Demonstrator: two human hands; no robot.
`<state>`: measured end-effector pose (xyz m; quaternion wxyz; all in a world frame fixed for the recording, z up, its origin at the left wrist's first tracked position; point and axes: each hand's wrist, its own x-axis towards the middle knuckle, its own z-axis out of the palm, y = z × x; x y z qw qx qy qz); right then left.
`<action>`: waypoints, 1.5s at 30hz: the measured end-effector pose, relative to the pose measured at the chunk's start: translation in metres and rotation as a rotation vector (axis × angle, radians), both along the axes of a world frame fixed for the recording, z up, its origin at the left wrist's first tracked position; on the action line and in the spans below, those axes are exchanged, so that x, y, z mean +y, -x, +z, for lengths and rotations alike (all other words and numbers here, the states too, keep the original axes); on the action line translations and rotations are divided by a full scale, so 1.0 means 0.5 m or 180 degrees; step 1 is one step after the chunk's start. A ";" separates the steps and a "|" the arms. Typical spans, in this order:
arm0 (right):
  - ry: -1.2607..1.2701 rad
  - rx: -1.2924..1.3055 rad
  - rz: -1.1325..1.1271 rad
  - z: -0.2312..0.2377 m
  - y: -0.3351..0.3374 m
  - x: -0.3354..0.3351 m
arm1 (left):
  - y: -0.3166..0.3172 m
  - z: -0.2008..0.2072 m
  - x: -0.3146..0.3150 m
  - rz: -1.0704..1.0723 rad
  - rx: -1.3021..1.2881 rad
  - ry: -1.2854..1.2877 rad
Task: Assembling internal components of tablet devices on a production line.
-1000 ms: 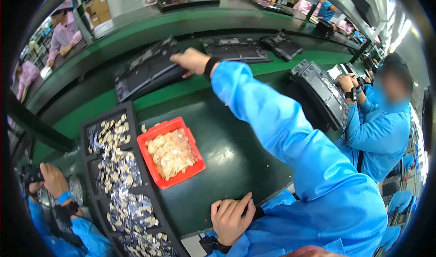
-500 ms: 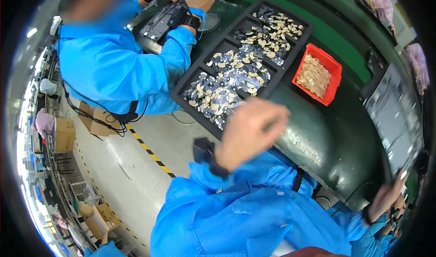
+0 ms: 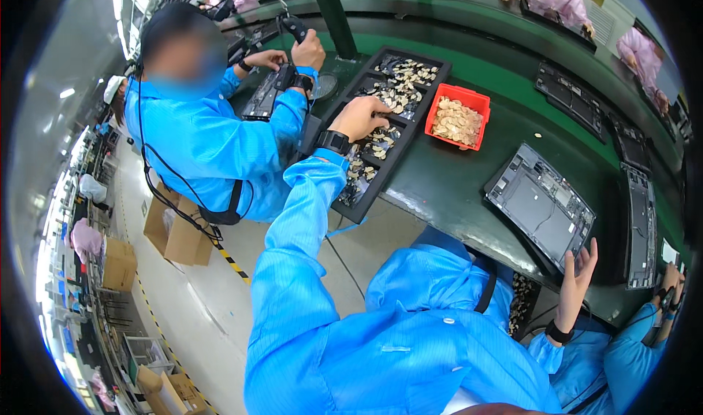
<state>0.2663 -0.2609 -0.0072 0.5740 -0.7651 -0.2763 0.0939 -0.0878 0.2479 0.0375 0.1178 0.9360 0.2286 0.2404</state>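
Observation:
Above the black compartment tray is my left hand, wearing a black wrist device. Its fingers are bent down in a pinch among small dark and cream curved pieces; what lies between the fingertips is too small to name. My right hand, with a black wristband, is raised with its fingers spread and holds nothing. It is beside the near right corner of an opened grey laptop base, which lies at a slant on the dark green bench and shows its inner boards and cables.
A red bin of cream pieces sits between tray and laptop base. More laptop bases line the far and right side. A co-worker at the left holds a black tool over another laptop part. Another person's hands are at the right edge.
My left hand has moved left and away from me, from the tray's near edge to over its pieces. My right hand has lifted off the laptop base's edge and opened. The view has shifted.

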 end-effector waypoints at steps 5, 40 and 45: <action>0.0035 -0.0316 -0.0151 0.033 0.021 0.015 | -0.022 0.030 0.022 0.0285 0.0444 0.0274; 0.0052 0.1023 0.1119 0.156 0.158 0.281 | -0.325 0.015 -0.466 -0.0721 -0.1795 0.1735; 0.0560 -0.0339 0.1444 0.168 0.136 0.284 | -0.322 0.007 -0.459 -0.0840 -0.1595 0.1355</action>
